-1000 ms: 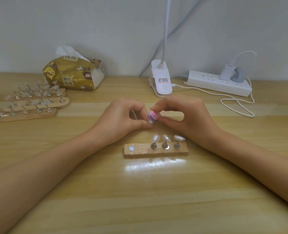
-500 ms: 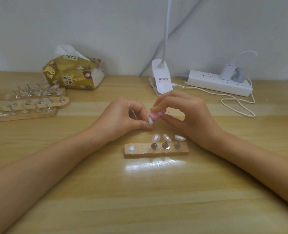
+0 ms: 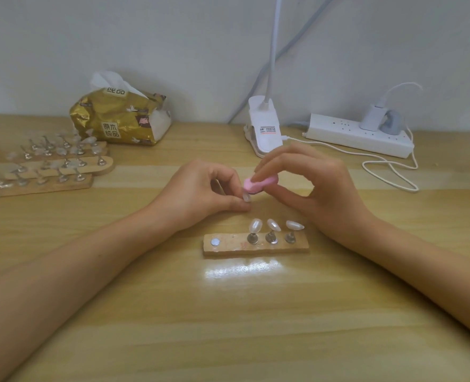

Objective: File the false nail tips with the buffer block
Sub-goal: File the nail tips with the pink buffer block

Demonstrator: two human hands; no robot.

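Here, the left hand (image 3: 200, 194) pinches a single false nail tip (image 3: 246, 197) between thumb and forefinger. Its other fingers are curled in, so the tip's free edge stands up toward the tool. The right hand (image 3: 319, 188) pinches the pink buffer block (image 3: 260, 183) between the thumb below and the fingers above. It holds the block roughly level, with one end over the tip; whether block and tip actually touch cannot be told. Both forearms lie low over the worktop (image 3: 228, 326), probably to steady the short strokes that filing needs.

Just in front of the hands lies a wooden holder strip (image 3: 256, 247). Three pearly tips (image 3: 256, 226) stand on metal pegs at its right. A bare metal disc (image 3: 215, 242) at its left likely marks the seat of the tip in hand. The strip sits near, presumably so a tip can be returned and the next lifted with little reach. By this reading one tip is in work; the finish of the other three is too small to read.

Well apart at the far left, further holder strips (image 3: 49, 168) carry many clear tips. A tissue pack (image 3: 120, 117), a lamp clip (image 3: 265, 128) and a power strip (image 3: 358, 135) stand along the wall.
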